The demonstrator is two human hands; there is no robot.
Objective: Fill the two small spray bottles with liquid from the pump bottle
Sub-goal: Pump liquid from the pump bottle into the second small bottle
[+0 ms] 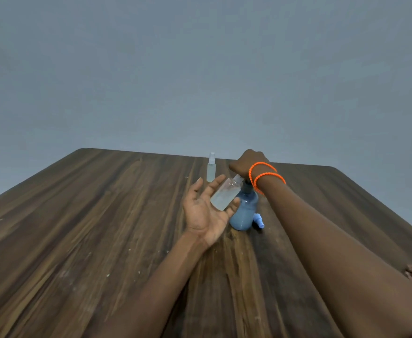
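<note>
Right now the left hand (pixel 203 213) is palm-up w/ fingers spread, thumb & fingertips lightly pinching a small clear bottle (pixel 225 196), tilted, its open neck up against the pump spout. Right hand (pixel 245 164) sits curled on top of the blue pump bottle (pixel 244 213), which stands on the wooden counter (pixel 102 228). Orange bracelets (pixel 264 175) on that wrist. A 2nd spray bottle (pixel 211 168) stands upright behind, capped. A blue cap (pixel 259 220) lies just beside the pump bottle's base.

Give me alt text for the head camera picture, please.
A left hand holds a small open bottle tilted under a blue pump bottle, whose top the right hand presses. A capped spray bottle stands behind on the wooden table.
</note>
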